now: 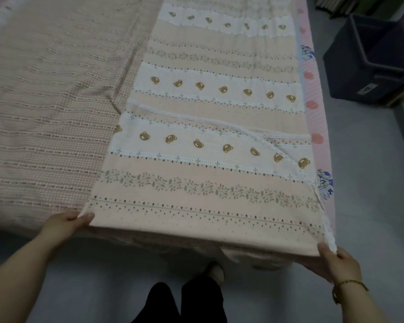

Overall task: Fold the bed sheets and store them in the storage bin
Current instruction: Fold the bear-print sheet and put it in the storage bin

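Bed sheet [208, 141] printed with bears and leaf bands lay in a long folded strip along the right side of the bed [44, 101], running from its near edge towards the far end. A person standing at the near edge held the strip's end with both hands, well apart. The left hand [68, 221] pinched the near left corner of the strip, thumb on top. The right hand [338, 262], a beaded bracelet [345, 284] on its wrist, gripped the near right corner by the bed's near right corner. A checked beige cover [33, 141] lay over the left of the bed, and a pink dotted underlay [313, 106] showed along the right edge. The dark storage bin [371, 66] stood on the grey floor [371, 183] off the bed's right edge, well apart from the sheet.
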The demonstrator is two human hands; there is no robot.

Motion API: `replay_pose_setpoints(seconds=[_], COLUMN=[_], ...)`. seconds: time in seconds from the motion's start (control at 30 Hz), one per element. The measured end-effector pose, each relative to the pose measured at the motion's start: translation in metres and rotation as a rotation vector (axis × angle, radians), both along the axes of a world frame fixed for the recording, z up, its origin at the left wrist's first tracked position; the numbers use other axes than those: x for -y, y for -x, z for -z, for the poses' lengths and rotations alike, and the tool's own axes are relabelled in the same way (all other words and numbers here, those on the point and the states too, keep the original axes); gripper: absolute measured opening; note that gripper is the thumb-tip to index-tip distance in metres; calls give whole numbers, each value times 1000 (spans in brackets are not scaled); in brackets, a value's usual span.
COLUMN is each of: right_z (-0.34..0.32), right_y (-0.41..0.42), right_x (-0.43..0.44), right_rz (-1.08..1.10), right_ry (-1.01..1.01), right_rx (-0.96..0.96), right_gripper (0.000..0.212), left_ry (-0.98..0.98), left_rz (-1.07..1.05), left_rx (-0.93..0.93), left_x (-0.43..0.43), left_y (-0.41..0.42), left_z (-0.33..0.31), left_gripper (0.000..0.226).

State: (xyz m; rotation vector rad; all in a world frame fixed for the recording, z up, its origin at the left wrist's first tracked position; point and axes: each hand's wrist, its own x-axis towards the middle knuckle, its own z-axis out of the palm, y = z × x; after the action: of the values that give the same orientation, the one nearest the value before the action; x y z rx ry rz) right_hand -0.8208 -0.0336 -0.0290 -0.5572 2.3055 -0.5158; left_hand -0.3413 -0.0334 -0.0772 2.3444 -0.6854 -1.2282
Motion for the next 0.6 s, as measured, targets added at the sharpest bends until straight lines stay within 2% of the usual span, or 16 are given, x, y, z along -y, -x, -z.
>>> replay_pose_setpoints(seconds=[0.07, 0.13, 0.2, 0.27, 0.33, 0.4, 0.43, 0.5, 0.53, 0.6], right_z=[13, 21, 29, 40, 54, 67, 73, 89, 95, 98], right_y=[-4, -14, -39, -83, -136, -174, -179, -152, -128, -74], right_x=[0, 9, 24, 37, 47, 54, 57, 61, 62, 61], right_rz=[5, 6, -126, -432, -873, -1258, -1350, -1400, -1385, -1268], right_ry=[0, 8, 86, 140, 134, 85, 47, 8, -6, -7], right_rx=[-81, -264, -434, -451, -425, -398, -394, -486, -554, -654], right_gripper=[45, 53, 56, 59, 63, 66, 72, 90, 92, 92], left_ry=[-36, -6, 165, 247, 289, 285, 256, 202, 183, 160], left_rz=[-9, -49, 42, 394, 717, 852, 893, 946, 955, 896], left_rx=[124, 359, 562, 637, 612, 621, 640, 679, 700, 728], left_x=[-2, 5, 14, 25, 34, 44, 49, 55, 59, 67], left_y=[5, 18, 49, 98, 142, 165, 168, 161, 154, 138], left_z=[7, 9, 6, 0, 10, 27, 35, 49, 51, 50], left_gripper=[30, 50, 58, 55, 60, 76, 88, 105, 109, 105])
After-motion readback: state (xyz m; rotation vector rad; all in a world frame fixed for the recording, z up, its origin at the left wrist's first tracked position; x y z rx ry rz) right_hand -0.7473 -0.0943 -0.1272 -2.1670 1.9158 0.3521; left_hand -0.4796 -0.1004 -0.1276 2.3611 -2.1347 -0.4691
